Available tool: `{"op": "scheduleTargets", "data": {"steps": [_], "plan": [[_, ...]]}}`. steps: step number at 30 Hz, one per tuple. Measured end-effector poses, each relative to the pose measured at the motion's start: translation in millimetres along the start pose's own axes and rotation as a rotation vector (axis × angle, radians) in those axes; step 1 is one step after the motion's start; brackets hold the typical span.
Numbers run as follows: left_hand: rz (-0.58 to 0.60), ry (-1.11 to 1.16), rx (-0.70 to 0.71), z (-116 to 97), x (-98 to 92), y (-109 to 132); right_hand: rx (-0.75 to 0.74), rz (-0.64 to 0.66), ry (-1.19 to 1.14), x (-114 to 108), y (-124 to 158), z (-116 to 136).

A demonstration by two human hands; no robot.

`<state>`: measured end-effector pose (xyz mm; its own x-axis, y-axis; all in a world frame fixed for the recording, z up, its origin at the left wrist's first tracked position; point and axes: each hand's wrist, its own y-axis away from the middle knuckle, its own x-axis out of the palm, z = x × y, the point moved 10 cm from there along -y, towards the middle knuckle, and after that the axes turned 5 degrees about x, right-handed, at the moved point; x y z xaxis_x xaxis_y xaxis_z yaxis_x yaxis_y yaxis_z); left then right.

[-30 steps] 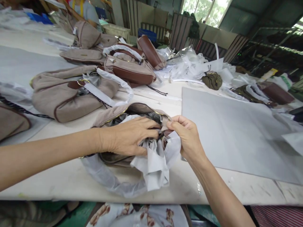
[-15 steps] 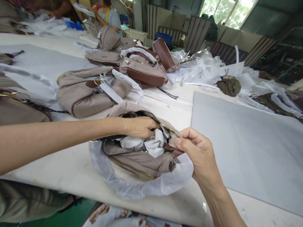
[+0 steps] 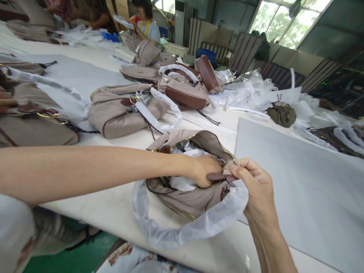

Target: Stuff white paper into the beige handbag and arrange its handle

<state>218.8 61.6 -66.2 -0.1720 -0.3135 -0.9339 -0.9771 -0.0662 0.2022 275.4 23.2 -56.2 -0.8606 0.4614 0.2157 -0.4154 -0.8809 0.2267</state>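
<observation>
A taupe fabric handbag [image 3: 187,199] lies open on the white table [image 3: 113,204] just in front of me, its handle wrapped in clear plastic [image 3: 182,235]. White stuffing paper [image 3: 184,182] fills its mouth. My left hand [image 3: 206,170] reaches into the opening and presses on the paper, fingers curled. My right hand [image 3: 256,191] pinches the brown leather zipper pull [image 3: 217,176] at the bag's right end.
More taupe and brown handbags [image 3: 125,110] [image 3: 183,91] lie further back, some with wrapped handles. A large grey sheet [image 3: 298,185] covers the table to the right. Crumpled white wrapping [image 3: 250,91] and a small olive pouch [image 3: 281,113] sit beyond it. Another person [image 3: 148,22] works at the far end.
The white paper, hanging out of the bag a second ago, is now pushed inside. My left hand has gone deeper into the opening. My right hand still pinches the zipper end.
</observation>
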Motion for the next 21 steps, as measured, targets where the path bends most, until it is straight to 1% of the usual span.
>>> {"op": "scheduleTargets", "data": {"steps": [1,2,3,5,6,8,10,12,14,16,18,19,20,21], "plan": [[0.011,-0.006,0.034,-2.3,-6.7,9.8,0.008,-0.023,-0.004,-8.4,1.1,-0.3],[-0.003,-0.014,0.043,-2.5,-15.5,19.9,0.013,-0.044,-0.008,-15.3,2.1,-0.2],[-0.025,-0.026,0.023,-0.3,-24.1,29.4,0.016,-0.058,-0.009,-19.9,2.9,0.2],[-0.06,-0.07,-0.053,6.8,-33.3,42.6,0.017,-0.052,0.01,-19.0,3.2,1.4],[-0.067,-0.099,-0.073,7.8,-32.4,44.3,0.011,-0.031,0.031,-13.4,2.9,2.2],[-0.074,-0.146,-0.063,3.3,-21.0,36.1,-0.019,0.023,0.07,3.9,2.3,4.5],[-0.096,-0.157,-0.027,-5.3,-5.1,17.6,-0.073,0.03,0.082,17.2,2.0,7.7],[-0.113,-0.14,-0.036,-9.0,7.2,0.1,-0.101,-0.009,0.068,18.5,1.3,7.9],[-0.109,-0.126,-0.021,-12.4,10.3,-6.6,-0.073,-0.039,0.067,7.9,-0.8,3.5],[-0.099,-0.107,0.054,-17.8,1.4,2.7,-0.015,-0.047,0.094,-13.4,-3.5,-1.2],[-0.144,-0.017,0.096,-15.3,-21.8,26.1,0.039,-0.052,0.174,-39.8,-4.3,0.3],[-0.179,0.043,0.076,-8.8,-35.4,40.2,0.029,-0.062,0.253,-51.6,-3.1,7.6],[-0.215,0.093,0.004,2.9,-48.0,54.7,-0.027,-0.079,0.358,-59.9,-0.4,21.4],[-0.221,0.116,-0.083,15.1,-55.9,68.2,-0.133,-0.102,0.485,-62.4,4.6,41.3]]}}
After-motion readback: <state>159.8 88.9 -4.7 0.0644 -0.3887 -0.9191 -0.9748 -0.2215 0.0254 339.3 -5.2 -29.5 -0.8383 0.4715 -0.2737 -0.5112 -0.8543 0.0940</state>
